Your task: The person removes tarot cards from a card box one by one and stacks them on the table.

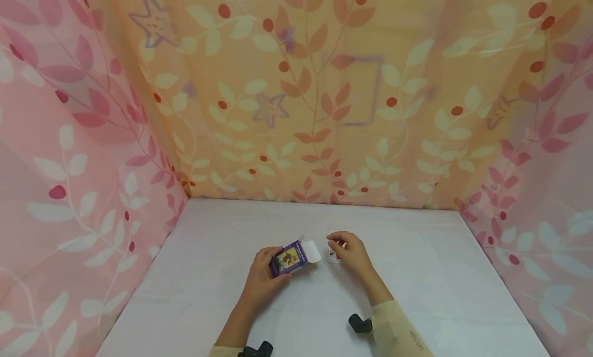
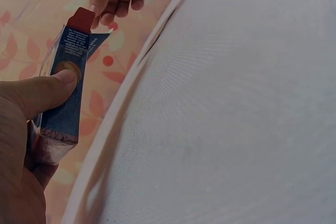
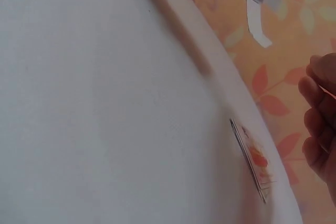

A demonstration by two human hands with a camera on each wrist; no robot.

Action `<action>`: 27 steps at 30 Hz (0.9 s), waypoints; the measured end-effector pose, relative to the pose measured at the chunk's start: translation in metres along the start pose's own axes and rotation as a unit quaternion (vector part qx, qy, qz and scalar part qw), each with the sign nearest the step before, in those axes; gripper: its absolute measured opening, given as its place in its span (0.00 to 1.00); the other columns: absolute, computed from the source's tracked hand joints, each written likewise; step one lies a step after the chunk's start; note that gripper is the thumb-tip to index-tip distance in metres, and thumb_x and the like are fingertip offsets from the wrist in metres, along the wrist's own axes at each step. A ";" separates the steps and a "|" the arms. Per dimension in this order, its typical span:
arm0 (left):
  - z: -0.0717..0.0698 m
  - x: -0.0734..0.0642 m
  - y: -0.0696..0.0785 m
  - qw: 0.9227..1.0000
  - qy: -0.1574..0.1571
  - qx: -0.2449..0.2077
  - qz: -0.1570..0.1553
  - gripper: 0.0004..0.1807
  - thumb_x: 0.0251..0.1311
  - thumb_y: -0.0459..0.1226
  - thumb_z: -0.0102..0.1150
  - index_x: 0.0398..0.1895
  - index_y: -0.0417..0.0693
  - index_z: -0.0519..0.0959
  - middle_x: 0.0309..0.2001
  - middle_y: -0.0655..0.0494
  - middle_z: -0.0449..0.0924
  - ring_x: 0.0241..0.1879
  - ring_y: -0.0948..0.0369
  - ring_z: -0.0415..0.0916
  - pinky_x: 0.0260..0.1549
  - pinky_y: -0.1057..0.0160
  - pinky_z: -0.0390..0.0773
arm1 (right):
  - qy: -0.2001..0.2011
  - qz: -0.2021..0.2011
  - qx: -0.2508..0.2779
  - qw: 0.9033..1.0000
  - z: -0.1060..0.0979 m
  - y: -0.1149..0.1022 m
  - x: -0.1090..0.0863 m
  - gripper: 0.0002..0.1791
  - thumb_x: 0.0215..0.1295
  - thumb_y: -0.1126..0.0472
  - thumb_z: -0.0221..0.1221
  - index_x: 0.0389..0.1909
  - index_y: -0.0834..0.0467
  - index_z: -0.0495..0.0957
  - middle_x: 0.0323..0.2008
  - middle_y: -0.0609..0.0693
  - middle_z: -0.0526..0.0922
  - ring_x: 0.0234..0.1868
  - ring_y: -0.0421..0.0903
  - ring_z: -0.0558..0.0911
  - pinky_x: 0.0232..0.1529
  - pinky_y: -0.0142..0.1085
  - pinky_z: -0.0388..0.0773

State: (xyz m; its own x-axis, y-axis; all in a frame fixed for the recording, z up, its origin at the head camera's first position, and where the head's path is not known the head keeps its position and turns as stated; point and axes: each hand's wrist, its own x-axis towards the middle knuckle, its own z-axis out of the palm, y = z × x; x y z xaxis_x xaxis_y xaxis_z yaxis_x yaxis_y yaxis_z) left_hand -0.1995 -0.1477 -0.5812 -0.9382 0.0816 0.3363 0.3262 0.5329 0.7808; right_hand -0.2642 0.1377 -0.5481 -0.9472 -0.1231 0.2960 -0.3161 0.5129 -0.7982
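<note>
My left hand (image 1: 264, 274) grips a purple-blue card box (image 1: 288, 258) with a yellow picture on its front. The box is tilted, and its white end flap (image 1: 311, 251) stands out toward the right. In the left wrist view the thumb presses on the printed narrow side of the box (image 2: 68, 98). A small stack of playing cards (image 3: 254, 161) lies on the table. Over the stack, as the head view shows, hovers my right hand (image 1: 349, 251). Its fingers are loosely bent, with nothing showing between them in the right wrist view.
A white cloth covers the table (image 1: 208, 233). Patterned curtains (image 1: 287, 156) hang behind it and on both sides. Black wrist devices (image 1: 360, 323) sit by both sleeves.
</note>
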 end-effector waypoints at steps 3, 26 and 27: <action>0.000 0.000 -0.001 1.000 0.002 0.002 0.000 0.42 0.46 0.40 0.82 0.69 0.56 0.74 0.64 0.58 0.73 0.65 0.55 0.70 0.65 0.44 0.72 | 0.006 -0.020 -0.007 1.000 0.004 -0.006 -0.003 0.06 0.65 0.60 0.68 0.42 0.53 0.87 0.32 0.43 0.83 0.33 0.43 0.75 0.35 0.32 0.73; 0.002 -0.001 -0.003 1.000 -0.006 0.004 -0.007 0.42 0.47 0.41 0.82 0.68 0.62 0.74 0.64 0.59 0.72 0.65 0.55 0.71 0.65 0.45 0.72 | -0.038 0.006 0.020 0.999 0.036 -0.025 -0.023 0.05 0.64 0.59 0.70 0.39 0.49 0.88 0.31 0.39 0.84 0.34 0.37 0.76 0.35 0.31 0.74; 0.002 -0.001 -0.003 1.000 -0.005 0.006 -0.003 0.42 0.47 0.41 0.82 0.68 0.61 0.74 0.64 0.58 0.73 0.65 0.55 0.71 0.65 0.45 0.72 | -0.039 0.008 0.021 0.999 0.037 -0.026 -0.024 0.05 0.63 0.59 0.70 0.39 0.49 0.88 0.31 0.39 0.83 0.34 0.38 0.76 0.36 0.31 0.74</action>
State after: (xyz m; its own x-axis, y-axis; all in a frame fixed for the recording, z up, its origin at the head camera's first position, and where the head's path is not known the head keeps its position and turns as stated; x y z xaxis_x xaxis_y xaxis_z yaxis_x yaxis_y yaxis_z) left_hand -0.2002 -0.1476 -0.5852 -0.9412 0.0865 0.3265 0.3194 0.5427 0.7769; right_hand -0.2350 0.0962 -0.5541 -0.9530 -0.1817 0.2426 -0.3013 0.4798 -0.8240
